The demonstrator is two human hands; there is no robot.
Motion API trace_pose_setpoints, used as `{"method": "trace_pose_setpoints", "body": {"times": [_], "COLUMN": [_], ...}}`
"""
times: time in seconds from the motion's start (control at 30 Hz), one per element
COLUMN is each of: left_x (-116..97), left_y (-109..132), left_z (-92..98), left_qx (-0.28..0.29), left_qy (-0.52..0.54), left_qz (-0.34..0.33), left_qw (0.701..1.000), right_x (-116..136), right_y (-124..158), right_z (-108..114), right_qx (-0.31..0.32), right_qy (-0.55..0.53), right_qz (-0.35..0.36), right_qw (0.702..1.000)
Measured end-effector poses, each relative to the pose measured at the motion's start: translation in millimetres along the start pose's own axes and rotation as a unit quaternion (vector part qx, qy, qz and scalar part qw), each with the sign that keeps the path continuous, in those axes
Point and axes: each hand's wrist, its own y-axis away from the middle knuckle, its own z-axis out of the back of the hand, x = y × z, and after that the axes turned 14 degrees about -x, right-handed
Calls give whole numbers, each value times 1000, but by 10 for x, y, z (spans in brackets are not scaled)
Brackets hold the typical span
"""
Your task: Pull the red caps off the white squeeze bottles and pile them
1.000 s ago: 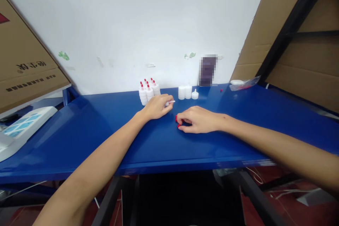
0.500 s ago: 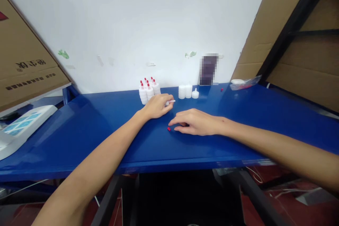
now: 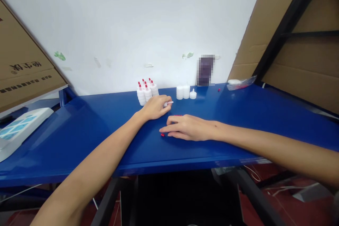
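My left hand (image 3: 156, 107) is closed around a white squeeze bottle (image 3: 168, 103). Only its pointed nozzle shows, aimed to the right; my palm and fingers hide the rest. On the blue tabletop in front of it, my right hand (image 3: 185, 127) has its fingers stretched and apart. Its index fingertip is at a small red cap (image 3: 162, 135); whether they touch I cannot tell. More red (image 3: 178, 115) peeks out just behind my right knuckles, mostly hidden. Beyond my left hand stand several white bottles with red-capped nozzles (image 3: 146, 92).
Two white bottles (image 3: 183, 92) without nozzles and a loose white nozzle top (image 3: 193, 94) stand near the wall. A phone-like dark object (image 3: 205, 70), blurred, leans there. Farther right are a red cap (image 3: 219, 90) and a clear bag (image 3: 241, 83). A white device (image 3: 25, 127) sits left.
My right index finger has stretched out to the left, toward the red cap. The left hand keeps its hold on the bottle. The whole view has shifted slightly.
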Motion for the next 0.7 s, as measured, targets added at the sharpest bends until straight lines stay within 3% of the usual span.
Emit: {"method": "trace_pose_setpoints", "body": {"times": [0.23,0.7], "left_x": [-13,14], "left_y": [-7,8], "left_z": [7,-12], "left_qx": [0,3], "left_qy": [-6,-4], "left_qz": [-5,-2], "left_qw": [1000,1000], "right_x": [94,-58], "right_y": [-11,35], "right_z": [1,39], "right_qx": [45,-29], "right_qy": [-18,-26], "right_qz": [54,29], "right_qw": [997,999]}}
